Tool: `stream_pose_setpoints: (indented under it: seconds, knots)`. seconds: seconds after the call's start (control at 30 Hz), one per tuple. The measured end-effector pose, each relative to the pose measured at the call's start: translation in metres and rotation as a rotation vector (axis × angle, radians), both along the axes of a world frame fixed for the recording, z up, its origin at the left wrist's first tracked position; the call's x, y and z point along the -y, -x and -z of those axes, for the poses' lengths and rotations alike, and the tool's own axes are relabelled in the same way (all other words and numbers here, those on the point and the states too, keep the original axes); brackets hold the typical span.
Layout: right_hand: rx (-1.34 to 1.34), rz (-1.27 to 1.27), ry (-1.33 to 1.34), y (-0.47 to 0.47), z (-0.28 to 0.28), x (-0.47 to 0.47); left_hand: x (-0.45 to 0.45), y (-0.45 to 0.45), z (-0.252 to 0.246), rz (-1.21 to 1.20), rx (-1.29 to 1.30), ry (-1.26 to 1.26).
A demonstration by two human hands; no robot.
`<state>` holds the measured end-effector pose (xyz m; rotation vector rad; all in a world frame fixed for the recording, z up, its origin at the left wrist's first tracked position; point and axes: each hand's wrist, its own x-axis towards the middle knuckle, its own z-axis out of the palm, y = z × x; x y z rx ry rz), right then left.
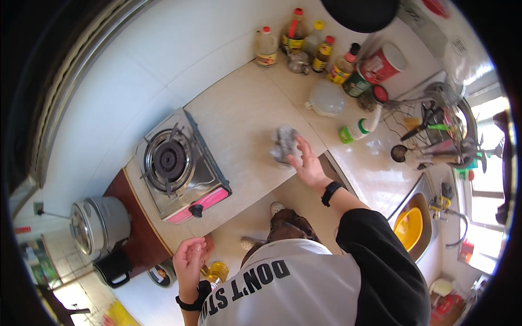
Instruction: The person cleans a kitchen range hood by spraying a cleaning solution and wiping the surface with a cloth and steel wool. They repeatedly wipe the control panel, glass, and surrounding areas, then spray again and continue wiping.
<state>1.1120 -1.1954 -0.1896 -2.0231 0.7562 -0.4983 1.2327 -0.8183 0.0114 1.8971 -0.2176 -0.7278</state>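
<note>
A grey cloth point(284, 144), blurred, is over the beige countertop point(240, 118). My right hand point(308, 167) is at the cloth's right side with thumb and fingers spread. The fingertips reach the cloth's edge, and none of them shows wrapped around it. My left hand point(189, 254) hovers low, in front of the counter's front edge, its fingers loosely curled and nothing visible in it. To the left of the cloth stands a single-burner gas stove point(179, 163) with a pink front panel and a black knob.
Sauce bottles point(293, 34) and a small metal pot point(299, 62) line the back wall. A white plastic bowl point(326, 98) and a green-white bottle point(354, 131) sit rightward. The sink point(424, 236) holds a yellow basin point(409, 228). A rice cooker point(100, 224) stands at left.
</note>
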Motion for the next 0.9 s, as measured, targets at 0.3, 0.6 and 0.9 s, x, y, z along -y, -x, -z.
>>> stream_pose_setpoints:
  seconds: [0.3, 0.6, 0.9]
  knots:
    - [-0.576, -0.013, 0.117, 0.138, 0.007, -0.063, -0.018, -0.019, 0.004, 0.208, 0.111, 0.029]
    - [-0.615, 0.778, 0.108, 0.341, -0.072, -0.063, 0.014, -0.036, 0.053, 0.434, 0.061, 0.179]
    - [-0.672, 1.367, 0.091, 0.521, -0.102, 0.079, 0.092, 0.021, 0.037, 0.521, 0.12, 0.207]
